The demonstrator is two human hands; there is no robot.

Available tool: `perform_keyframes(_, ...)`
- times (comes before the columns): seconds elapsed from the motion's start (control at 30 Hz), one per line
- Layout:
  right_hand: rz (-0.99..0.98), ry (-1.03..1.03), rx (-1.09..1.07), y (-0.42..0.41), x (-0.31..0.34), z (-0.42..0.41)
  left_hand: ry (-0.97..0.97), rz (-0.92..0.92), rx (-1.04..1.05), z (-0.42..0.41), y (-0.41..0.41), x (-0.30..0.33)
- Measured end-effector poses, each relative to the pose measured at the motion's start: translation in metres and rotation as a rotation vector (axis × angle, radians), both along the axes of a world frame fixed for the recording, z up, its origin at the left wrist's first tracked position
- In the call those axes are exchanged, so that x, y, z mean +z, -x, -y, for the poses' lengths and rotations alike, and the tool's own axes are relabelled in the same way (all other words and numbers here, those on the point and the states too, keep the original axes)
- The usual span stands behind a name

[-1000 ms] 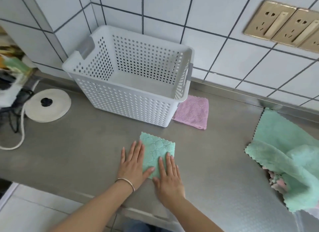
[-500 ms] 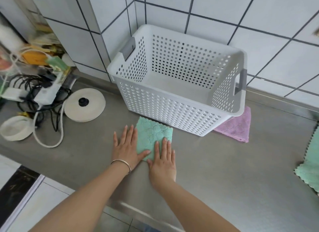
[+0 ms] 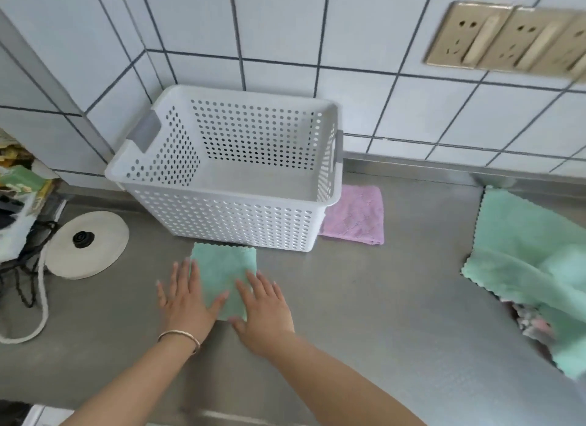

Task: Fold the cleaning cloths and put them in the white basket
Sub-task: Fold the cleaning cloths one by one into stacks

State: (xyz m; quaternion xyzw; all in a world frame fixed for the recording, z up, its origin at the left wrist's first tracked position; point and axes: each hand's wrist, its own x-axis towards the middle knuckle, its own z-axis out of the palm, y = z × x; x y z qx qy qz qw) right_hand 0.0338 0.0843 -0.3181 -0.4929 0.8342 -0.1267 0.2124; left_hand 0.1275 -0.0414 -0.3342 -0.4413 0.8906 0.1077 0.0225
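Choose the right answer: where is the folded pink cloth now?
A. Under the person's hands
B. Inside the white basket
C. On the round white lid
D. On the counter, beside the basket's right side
D: the pink cloth lies flat on the counter by the right side of the white basket, whose visible inside shows no cloth.

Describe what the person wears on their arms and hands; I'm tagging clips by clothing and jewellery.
Both forearms are bare, with no sleeves in view and no gloves. The left hand has a thin metal bangle round the wrist, pale gold in tone. The right hand and its wrist carry nothing visible: no watch, no ring that shows. The picture is slightly blurred, so fine detail on the fingers cannot be told.
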Motion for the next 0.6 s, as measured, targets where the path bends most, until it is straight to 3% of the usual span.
perform_keyframes(0.1, -0.063, 0.274, -0.199, 0.034, 0.012, -0.045, 0.185, -0.281, -0.197, -0.041, 0.032, 0.014)
perform_keyframes(0.17, -0.126, 0.327, -0.294, 0.062, 0.018, -0.082, 0.222, -0.352, -0.341, -0.069, 0.052, 0.013)
perform_keyframes(0.43, -0.382, 0.187, -0.862, 0.183, 0.008, -0.311, 0.034, -0.406, -0.746, -0.225, 0.202, 0.011)
perform_keyframes(0.6, -0.430, 0.026, -0.952, 0.224, 0.003, -0.396, 0.034, -0.339, -0.952, -0.314, 0.279, 0.011)
